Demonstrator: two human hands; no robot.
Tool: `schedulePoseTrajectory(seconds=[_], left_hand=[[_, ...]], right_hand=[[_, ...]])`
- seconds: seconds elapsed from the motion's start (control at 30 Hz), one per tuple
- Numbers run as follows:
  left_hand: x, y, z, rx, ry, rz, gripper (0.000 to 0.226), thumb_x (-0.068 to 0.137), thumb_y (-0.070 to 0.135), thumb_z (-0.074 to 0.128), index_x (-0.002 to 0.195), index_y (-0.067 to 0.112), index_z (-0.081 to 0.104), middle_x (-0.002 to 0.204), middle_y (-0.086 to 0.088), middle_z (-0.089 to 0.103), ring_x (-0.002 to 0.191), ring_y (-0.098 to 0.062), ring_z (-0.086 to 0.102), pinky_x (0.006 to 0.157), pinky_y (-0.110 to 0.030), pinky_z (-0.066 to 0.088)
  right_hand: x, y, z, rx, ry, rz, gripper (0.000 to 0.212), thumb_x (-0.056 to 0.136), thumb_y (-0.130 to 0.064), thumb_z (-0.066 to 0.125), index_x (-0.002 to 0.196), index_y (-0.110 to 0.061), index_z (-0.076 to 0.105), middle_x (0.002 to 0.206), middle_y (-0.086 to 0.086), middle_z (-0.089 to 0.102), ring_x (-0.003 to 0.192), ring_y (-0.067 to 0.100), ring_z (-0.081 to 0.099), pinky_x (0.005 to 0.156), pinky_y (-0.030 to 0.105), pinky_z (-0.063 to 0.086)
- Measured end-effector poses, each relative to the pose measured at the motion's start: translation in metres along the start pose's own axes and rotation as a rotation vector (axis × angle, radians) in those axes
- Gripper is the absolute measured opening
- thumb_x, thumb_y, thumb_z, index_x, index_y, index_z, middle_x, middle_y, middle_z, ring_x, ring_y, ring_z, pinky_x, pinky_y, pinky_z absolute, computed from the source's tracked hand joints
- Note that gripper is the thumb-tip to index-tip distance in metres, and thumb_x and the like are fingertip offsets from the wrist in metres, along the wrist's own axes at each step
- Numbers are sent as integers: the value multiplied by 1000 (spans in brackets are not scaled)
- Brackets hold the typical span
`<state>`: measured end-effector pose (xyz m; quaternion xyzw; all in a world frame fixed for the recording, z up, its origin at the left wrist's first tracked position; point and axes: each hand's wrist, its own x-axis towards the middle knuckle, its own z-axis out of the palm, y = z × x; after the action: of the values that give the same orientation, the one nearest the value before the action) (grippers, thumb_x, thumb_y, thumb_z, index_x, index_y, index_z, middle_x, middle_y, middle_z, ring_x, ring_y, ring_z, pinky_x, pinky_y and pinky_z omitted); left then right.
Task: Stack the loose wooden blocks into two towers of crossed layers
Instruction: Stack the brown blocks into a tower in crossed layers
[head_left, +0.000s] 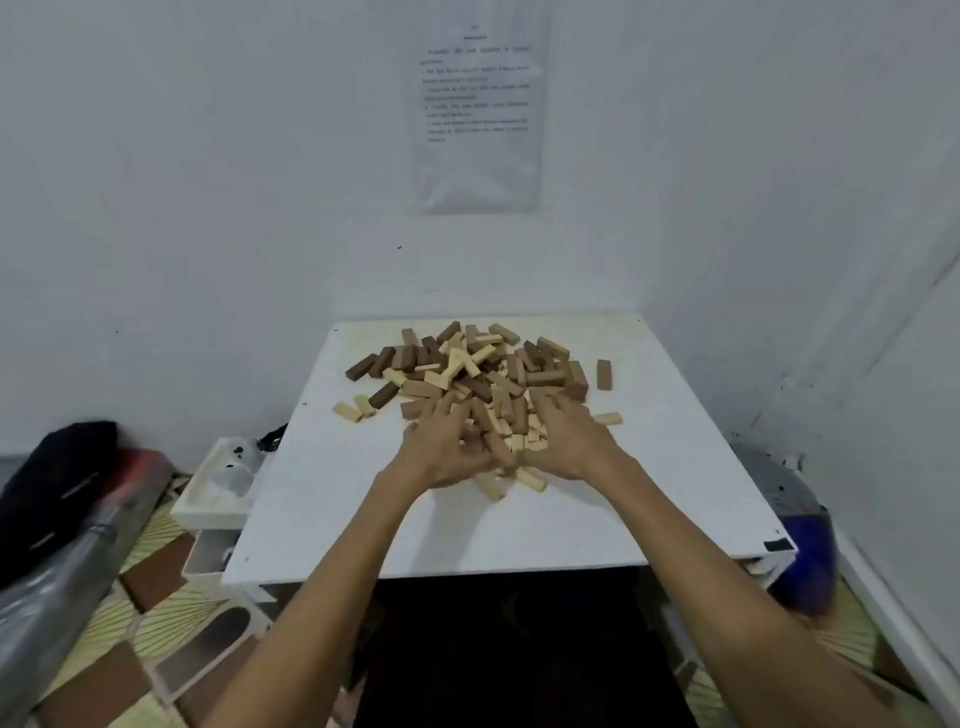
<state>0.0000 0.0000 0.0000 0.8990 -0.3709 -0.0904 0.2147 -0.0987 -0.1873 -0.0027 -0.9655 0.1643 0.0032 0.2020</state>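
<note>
A loose heap of wooden blocks (483, 374), pale and dark brown, lies on the far half of the white table (363, 519). No tower stands anywhere. My left hand (441, 452) and my right hand (566, 441) rest palm down on the near edge of the heap, fingers spread among the blocks. The image is blurred there, so I cannot tell whether either hand grips a block. A few pale blocks (530, 478) lie just under the wrists. One dark block (603, 374) lies apart at the right, and two pale ones (356, 408) at the left.
White walls close in behind and to the right, with a printed sheet (478, 104) taped up. A white tray (223, 488) stands at the table's left, a black bag (57, 467) further left, a blue object (805, 561) at the right. Patterned floor below.
</note>
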Motion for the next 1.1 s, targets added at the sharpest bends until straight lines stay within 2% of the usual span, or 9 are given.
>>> schedulePoseTrajectory(seconds=[0.03, 0.1, 0.13, 0.2, 0.3, 0.43, 0.57, 0.83, 1.1], left_hand=[[-1, -2, 9, 38, -44, -50, 100, 71, 75, 65, 152, 26, 33, 164, -1, 20, 152, -33, 16, 118, -59, 26], [-1, -9, 32, 134, -111, -126, 127, 71, 88, 58, 162, 28, -7, 168, -4, -23, 153, -35, -22, 122, -63, -1], [-4, -13, 43, 166, -106, -135, 132, 68, 93, 53, 159, 32, -19, 164, -4, -33, 150, -37, -31, 121, -64, -7], [1, -24, 56, 155, -31, -130, 130, 62, 102, 42, 155, 41, -26, 160, 0, -41, 147, -39, -36, 119, -67, -10], [13, -39, 59, 146, 87, -108, 125, 59, 106, 37, 156, 48, -17, 164, 6, -34, 149, -36, -34, 119, -67, -9], [29, -50, 55, 124, 128, -80, 122, 61, 104, 43, 158, 48, -3, 167, 8, -23, 151, -32, -31, 120, -68, -2], [42, -61, 51, 88, 191, -44, 116, 64, 101, 45, 158, 51, -1, 168, 7, -18, 151, -32, -31, 121, -67, 3], [71, -89, 36, 29, 238, -46, 115, 65, 94, 55, 159, 48, 8, 170, 4, -10, 154, -30, -24, 125, -59, 4], [97, -114, 21, 18, 260, -81, 115, 64, 93, 56, 159, 49, 7, 170, 5, -9, 156, -27, -19, 126, -56, 9]], right_hand=[[0, 4, 4, -1, -7, 37, 102, 73, -67, 73, 154, -30, 24, 160, 9, 27, 147, 37, 25, 106, 62, 40], [0, 15, 12, -65, 16, 121, 121, 65, -89, 59, 160, -35, 6, 169, 7, -3, 155, 38, -6, 115, 72, 16], [1, 24, 19, -101, 35, 162, 127, 62, -98, 48, 160, -35, 0, 169, 6, -13, 154, 37, -15, 115, 73, 7], [9, 40, 26, -103, 62, 216, 130, 57, -107, 30, 159, -37, -12, 167, 4, -23, 153, 35, -22, 116, 73, -1], [28, 54, 36, -63, 82, 205, 129, 57, -108, 27, 157, -40, -17, 168, 2, -23, 154, 32, -21, 117, 72, -2], [58, 49, 47, -52, 121, 142, 118, 64, -103, 33, 159, -43, -4, 169, 0, -16, 154, 31, -19, 113, 77, -2], [84, 42, 54, -34, 171, 116, 114, 64, -103, 34, 158, -43, 7, 170, 3, -10, 154, 35, -15, 114, 77, -1], [129, 24, 61, -37, 188, 79, 106, 71, -98, 35, 158, -45, 6, 168, 7, -16, 153, 39, -15, 115, 75, 0], [165, 3, 69, -56, 191, 79, 105, 74, -94, 28, 160, -33, 17, 167, 21, -10, 154, 39, -8, 114, 76, 2]])
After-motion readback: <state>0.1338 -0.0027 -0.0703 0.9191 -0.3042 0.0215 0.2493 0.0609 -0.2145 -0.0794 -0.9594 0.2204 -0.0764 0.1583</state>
